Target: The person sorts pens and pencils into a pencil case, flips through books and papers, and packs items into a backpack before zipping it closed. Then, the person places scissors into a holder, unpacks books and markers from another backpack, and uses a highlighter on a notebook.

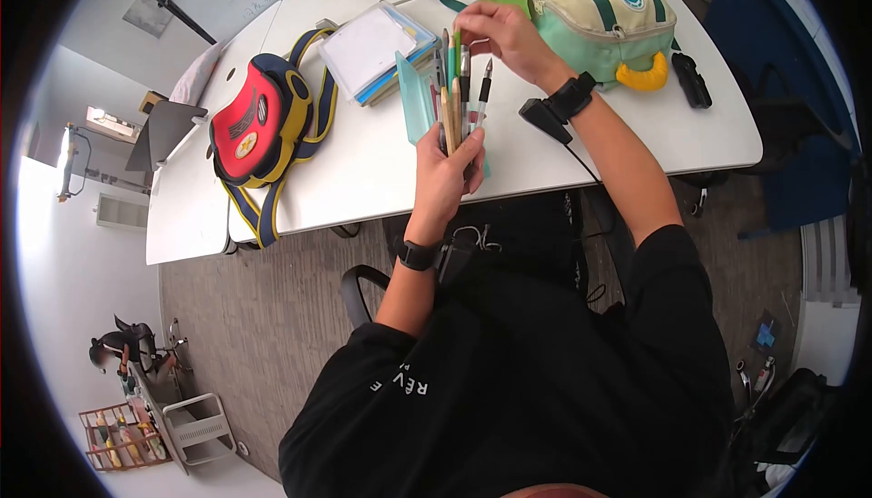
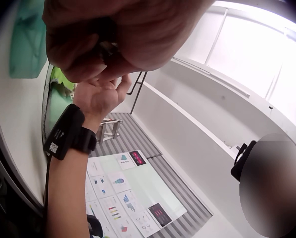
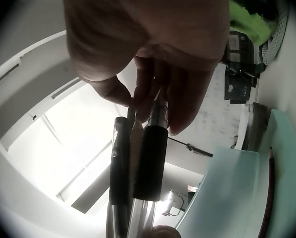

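Observation:
My left hand (image 1: pixel 440 171) grips an upright bundle of pens and pencils over the table's near edge. Two bare wood pencils (image 1: pixel 451 112), a gel pen with a black grip (image 1: pixel 485 84) and a green pencil (image 1: pixel 457 41) stand up from it. At the top of the bundle my right hand (image 1: pixel 509 39) pinches the green pencil's end with thumb and fingertips. The right wrist view shows the black-grip pen (image 3: pixel 152 163) close below the curled fingers. Behind the left hand, an open teal pencil case (image 1: pixel 414 103) holds a dark red pencil (image 3: pixel 270 191).
A red and navy bag (image 1: pixel 250 130) lies at the left, its straps over the edge. Books and papers (image 1: pixel 371 48) are stacked behind the case. A green and cream backpack (image 1: pixel 590 21) stands at the right, beside a black object (image 1: pixel 692 80). A cable hangs from the right wrist.

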`<state>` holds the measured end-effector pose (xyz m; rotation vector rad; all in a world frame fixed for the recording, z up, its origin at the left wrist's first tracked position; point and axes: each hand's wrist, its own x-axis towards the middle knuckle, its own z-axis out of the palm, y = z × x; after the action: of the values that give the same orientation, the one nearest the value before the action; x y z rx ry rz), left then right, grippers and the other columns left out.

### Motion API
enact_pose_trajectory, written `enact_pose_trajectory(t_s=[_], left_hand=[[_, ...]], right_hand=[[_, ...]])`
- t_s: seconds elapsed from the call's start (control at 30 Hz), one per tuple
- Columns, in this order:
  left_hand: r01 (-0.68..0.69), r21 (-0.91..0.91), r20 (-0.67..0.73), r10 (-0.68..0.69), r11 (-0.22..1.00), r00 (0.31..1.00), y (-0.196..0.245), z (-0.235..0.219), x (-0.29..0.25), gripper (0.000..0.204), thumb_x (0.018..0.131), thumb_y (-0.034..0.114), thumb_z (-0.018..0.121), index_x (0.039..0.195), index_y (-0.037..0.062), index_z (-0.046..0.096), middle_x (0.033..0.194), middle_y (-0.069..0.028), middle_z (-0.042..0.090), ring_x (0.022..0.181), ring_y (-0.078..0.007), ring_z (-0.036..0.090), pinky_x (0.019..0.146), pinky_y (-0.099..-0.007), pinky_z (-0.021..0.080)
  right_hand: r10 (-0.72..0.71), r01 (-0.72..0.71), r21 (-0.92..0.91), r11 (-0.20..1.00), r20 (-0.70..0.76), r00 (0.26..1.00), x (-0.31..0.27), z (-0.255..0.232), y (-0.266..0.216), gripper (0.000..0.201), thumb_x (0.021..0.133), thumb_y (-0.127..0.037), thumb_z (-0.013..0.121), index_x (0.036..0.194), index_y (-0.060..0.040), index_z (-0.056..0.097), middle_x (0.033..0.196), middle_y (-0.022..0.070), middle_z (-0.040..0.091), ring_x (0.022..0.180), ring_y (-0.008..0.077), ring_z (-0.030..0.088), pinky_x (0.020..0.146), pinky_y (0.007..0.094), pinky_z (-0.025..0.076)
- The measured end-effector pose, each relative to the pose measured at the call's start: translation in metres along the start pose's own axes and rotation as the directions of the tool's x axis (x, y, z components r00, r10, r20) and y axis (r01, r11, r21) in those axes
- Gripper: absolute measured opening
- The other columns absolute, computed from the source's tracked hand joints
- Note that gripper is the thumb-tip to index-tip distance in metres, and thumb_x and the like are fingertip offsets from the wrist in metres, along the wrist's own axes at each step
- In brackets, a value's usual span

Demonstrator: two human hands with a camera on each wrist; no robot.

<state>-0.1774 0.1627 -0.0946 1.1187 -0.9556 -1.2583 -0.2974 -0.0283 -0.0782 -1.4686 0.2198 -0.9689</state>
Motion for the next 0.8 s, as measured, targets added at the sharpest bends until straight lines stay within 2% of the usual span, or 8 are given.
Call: enact_pose_trajectory(t_s=[0.1, 0.27, 0.33, 0.4, 0.5, 0.57, 0.73, 0.8], left_hand=[[0.01, -0.002, 0.015, -0.01, 1.0, 1.0, 0.001, 0.0, -0.001, 0.027, 0.096, 0.013, 0.063, 0.117, -0.0025, 0.054, 0.066, -0.0034, 0.052, 0.043, -0.0086, 0.042, 0.038, -0.0218, 0.028], [0.014, 0.017, 0.038, -0.015, 1.0, 0.999, 0.004, -0.006, 0.0, 0.024, 0.096, 0.012, 0.062, 0.114, -0.0022, 0.054, 0.063, -0.0022, 0.051, 0.041, -0.0084, 0.04, 0.037, -0.0239, 0.027], [-0.096, 0.029, -0.035, 0.097, 0.995, 0.995, 0.004, -0.012, 0.0, 0.022, 0.097, 0.011, 0.061, 0.113, -0.002, 0.054, 0.063, -0.002, 0.05, 0.041, -0.009, 0.041, 0.037, -0.0245, 0.027], [-0.214, -0.036, -0.162, 0.206, 0.976, 0.965, 0.006, -0.013, 0.0, 0.022, 0.097, 0.01, 0.06, 0.115, -0.0023, 0.054, 0.063, -0.0027, 0.05, 0.042, -0.0099, 0.042, 0.038, -0.0246, 0.029], [-0.373, -0.044, -0.291, 0.345, 0.927, 0.892, 0.016, -0.014, -0.002, 0.023, 0.098, 0.01, 0.058, 0.117, -0.0024, 0.052, 0.064, -0.0039, 0.05, 0.043, -0.0095, 0.042, 0.037, -0.0234, 0.03], [-0.427, -0.049, -0.329, 0.389, 0.903, 0.86, 0.018, -0.016, 0.0, 0.025, 0.099, 0.009, 0.057, 0.12, -0.0031, 0.051, 0.063, -0.0038, 0.05, 0.043, -0.009, 0.04, 0.037, -0.0232, 0.031], [-0.424, -0.072, -0.349, 0.375, 0.903, 0.859, 0.018, -0.019, 0.0, 0.027, 0.099, 0.009, 0.057, 0.122, -0.0043, 0.051, 0.063, -0.004, 0.05, 0.043, -0.0092, 0.04, 0.037, -0.0233, 0.03], [-0.427, -0.069, -0.343, 0.381, 0.902, 0.859, 0.018, -0.02, -0.001, 0.028, 0.099, 0.009, 0.057, 0.123, -0.0046, 0.05, 0.063, -0.0043, 0.05, 0.042, -0.0094, 0.041, 0.037, -0.0233, 0.03]], right_hand=[[-0.102, 0.139, 0.141, 0.98, -0.241, 0.965, 0.005, -0.014, -0.002, 0.024, 0.097, -0.022, 0.061, 0.102, 0.0012, 0.067, 0.093, 0.0087, 0.069, 0.081, 0.0168, 0.07, 0.077, 0.0322, 0.06], [-0.218, 0.341, 0.222, 0.914, -0.44, 0.871, 0.006, -0.032, -0.022, 0.026, 0.097, -0.02, 0.062, 0.105, 0.0036, 0.066, 0.094, 0.012, 0.07, 0.078, 0.0194, 0.071, 0.074, 0.0346, 0.061], [-0.17, 0.372, 0.191, 0.908, -0.644, 0.746, 0.0, -0.023, -0.045, 0.02, 0.101, -0.025, 0.056, 0.092, -0.0078, 0.062, 0.077, 0.0017, 0.064, 0.065, 0.0111, 0.063, 0.06, 0.0247, 0.052], [-0.21, 0.378, 0.146, 0.914, -0.628, 0.749, -0.002, -0.025, -0.042, 0.02, 0.101, -0.023, 0.056, 0.095, -0.0058, 0.064, 0.08, 0.0027, 0.067, 0.067, 0.0122, 0.066, 0.063, 0.0253, 0.055], [-0.221, 0.242, -0.051, 0.969, -0.615, 0.757, 0.0, -0.015, -0.036, 0.021, 0.098, -0.021, 0.059, 0.094, -0.0016, 0.066, 0.075, 0.004, 0.067, 0.054, 0.0102, 0.062, 0.049, 0.0221, 0.05], [-0.059, 0.045, -0.046, 0.998, -0.398, 0.915, 0.003, -0.016, -0.008, 0.026, 0.098, -0.021, 0.062, 0.107, 0.0029, 0.066, 0.096, 0.0105, 0.071, 0.075, 0.0181, 0.072, 0.07, 0.0307, 0.061], [0.1, -0.158, -0.196, 0.968, -0.276, 0.956, -0.001, 0.01, 0.022, 0.027, 0.095, -0.02, 0.066, 0.101, 0.006, 0.068, 0.088, 0.0114, 0.072, 0.065, 0.0177, 0.072, 0.06, 0.0281, 0.061], [0.247, -0.289, -0.262, 0.921, -0.181, 0.952, -0.004, 0.016, 0.026, 0.029, 0.095, -0.021, 0.067, 0.1, 0.0067, 0.069, 0.089, 0.0122, 0.072, 0.067, 0.0181, 0.072, 0.062, 0.0281, 0.061]])
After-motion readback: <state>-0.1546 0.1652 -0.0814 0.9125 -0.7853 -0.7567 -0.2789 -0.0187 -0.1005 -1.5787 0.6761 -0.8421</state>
